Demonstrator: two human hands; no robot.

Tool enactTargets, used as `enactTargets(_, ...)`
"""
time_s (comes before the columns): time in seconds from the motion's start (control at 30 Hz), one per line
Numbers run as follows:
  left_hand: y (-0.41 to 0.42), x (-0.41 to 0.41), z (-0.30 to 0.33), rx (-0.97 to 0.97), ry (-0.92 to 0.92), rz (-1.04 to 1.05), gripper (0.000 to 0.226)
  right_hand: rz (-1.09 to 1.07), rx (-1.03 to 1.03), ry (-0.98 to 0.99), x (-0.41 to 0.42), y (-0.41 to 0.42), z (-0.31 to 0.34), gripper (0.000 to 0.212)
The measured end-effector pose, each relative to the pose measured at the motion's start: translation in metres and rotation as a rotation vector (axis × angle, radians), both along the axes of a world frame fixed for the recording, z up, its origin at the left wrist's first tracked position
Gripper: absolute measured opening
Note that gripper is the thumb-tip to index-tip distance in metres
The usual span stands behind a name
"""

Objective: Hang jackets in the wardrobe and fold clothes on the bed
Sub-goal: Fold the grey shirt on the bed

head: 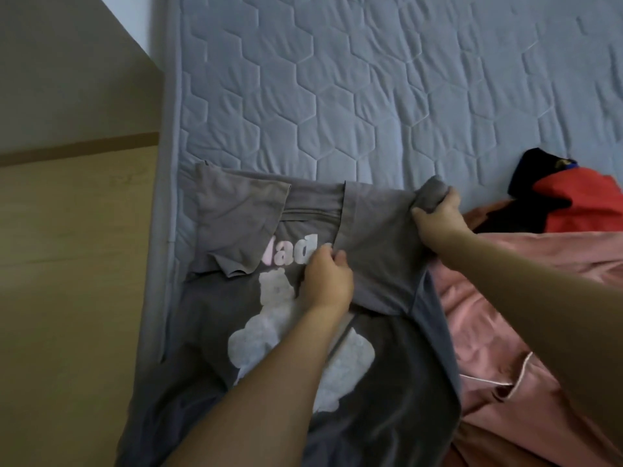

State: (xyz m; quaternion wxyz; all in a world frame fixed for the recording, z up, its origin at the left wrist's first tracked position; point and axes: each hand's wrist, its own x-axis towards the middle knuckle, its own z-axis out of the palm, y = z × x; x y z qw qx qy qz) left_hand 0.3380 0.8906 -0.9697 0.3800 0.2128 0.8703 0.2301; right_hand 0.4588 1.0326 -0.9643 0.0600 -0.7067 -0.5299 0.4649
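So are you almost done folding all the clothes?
Not yet. In hand: the grey T-shirt lies on the mattress, its left sleeve already folded in; the right hand grips the shoulder corner and the left hand pinches the edge of the right side, folding it over. Left: the pink garment and the red and black clothes lie unfolded. No folded pile or wardrobe shows.

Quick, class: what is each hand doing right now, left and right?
Left hand: closed, pinching the folded edge of the grey T-shirt.
Right hand: closed, gripping a bunched corner of the same T-shirt.
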Motion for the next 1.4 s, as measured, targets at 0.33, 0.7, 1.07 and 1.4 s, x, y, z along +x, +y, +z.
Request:
enactTargets(0.33,-0.124,-0.080,-0.009,-0.121,0.660,-0.670,0.063,0.977,0.524,-0.525,0.029,-0.164,-0.010,0.065)
enactTargets(0.7,-0.240,-0.117,0.002,-0.468,0.415,-0.222,0.078,0.125,0.252,-0.524,0.033,-0.245,0.005,0.087)
enactTargets(1.07,-0.271,-0.136,0.020,-0.629,0.179,-0.254,0.033,-0.518,-0.265,-0.204,0.042,-0.324,0.012,0.064)
enactTargets(1.4,-0.317,-0.140,0.081,-0.787,0.417,-0.527,0.026,0.152,-0.379,-0.622,0.075,-0.315,0.077,0.030)
